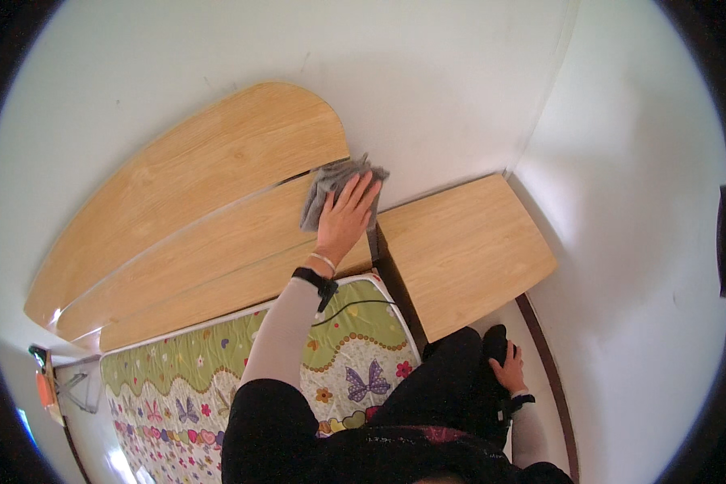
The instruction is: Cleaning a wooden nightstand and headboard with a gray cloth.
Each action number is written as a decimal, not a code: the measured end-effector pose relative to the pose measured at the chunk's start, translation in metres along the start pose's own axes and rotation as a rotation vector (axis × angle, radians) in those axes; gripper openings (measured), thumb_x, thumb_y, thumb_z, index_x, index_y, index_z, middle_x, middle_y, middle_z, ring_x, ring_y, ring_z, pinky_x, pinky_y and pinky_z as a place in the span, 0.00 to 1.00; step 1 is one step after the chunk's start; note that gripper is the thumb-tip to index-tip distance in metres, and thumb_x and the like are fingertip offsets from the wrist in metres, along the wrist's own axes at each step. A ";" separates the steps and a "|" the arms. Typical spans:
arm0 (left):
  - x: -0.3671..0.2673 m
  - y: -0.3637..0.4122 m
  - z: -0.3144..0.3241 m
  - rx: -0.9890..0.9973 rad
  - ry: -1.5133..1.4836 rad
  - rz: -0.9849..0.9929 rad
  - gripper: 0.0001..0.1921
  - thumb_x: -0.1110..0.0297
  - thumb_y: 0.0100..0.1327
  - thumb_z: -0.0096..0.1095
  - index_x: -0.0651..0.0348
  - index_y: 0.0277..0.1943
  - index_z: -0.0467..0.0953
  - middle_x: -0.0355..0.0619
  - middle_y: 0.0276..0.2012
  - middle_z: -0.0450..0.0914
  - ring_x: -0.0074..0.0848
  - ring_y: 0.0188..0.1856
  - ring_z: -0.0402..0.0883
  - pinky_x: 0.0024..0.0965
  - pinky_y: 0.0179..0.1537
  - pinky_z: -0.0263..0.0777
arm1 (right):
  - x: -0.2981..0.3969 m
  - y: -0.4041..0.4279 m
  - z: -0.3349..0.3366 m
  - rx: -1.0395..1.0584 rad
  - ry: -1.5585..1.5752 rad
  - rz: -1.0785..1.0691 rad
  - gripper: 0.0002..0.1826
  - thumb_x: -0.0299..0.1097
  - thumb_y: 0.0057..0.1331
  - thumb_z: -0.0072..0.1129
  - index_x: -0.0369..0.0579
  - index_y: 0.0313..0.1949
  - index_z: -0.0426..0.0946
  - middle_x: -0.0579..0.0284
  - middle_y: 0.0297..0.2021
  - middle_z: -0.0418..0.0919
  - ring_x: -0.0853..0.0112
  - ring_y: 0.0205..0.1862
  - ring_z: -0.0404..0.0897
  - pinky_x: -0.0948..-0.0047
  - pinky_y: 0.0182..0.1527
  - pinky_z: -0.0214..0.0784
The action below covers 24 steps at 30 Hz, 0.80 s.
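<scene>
My left hand presses a crumpled grey cloth against the right end of a light wood-grain headboard. Its fingers are spread over the fabric, beside the dark gap below the curved top panel. A black band and a pale bracelet circle that wrist. Lower right, my right hand rests by my black-clad leg, with no object visible in it. Just right of the headboard stands a bedside cabinet with a matching wood-grain top.
A mattress with a floral and butterfly-bow pattern lies below the headboard. Across its corner runs a black cable. White walls meet behind the cabinet. A dark baseboard follows the right wall. A folding metal frame is at far left.
</scene>
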<state>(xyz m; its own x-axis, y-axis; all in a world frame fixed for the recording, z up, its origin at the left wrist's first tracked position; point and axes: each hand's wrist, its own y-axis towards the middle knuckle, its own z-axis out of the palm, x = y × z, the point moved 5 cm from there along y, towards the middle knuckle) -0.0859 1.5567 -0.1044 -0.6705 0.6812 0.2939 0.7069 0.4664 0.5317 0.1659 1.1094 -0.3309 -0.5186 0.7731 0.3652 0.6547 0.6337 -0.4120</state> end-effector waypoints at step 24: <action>0.293 -0.211 -0.083 -0.705 -0.153 -1.011 0.38 0.44 0.70 0.44 0.57 0.74 0.43 0.55 0.75 0.34 0.53 0.75 0.30 0.58 0.69 0.29 | 0.402 -0.006 -0.238 -0.529 -0.318 -1.141 0.35 0.39 0.68 0.54 0.45 0.70 0.52 0.42 0.70 0.50 0.49 0.71 0.51 0.55 0.69 0.48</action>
<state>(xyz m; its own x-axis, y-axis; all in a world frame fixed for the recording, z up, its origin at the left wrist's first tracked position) -0.4502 1.6112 -0.0640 -0.7773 0.2737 -0.5665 -0.4186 0.4473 0.7904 0.0841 1.4102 0.0168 -0.9834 -0.1753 0.0467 -0.1420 0.9041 0.4029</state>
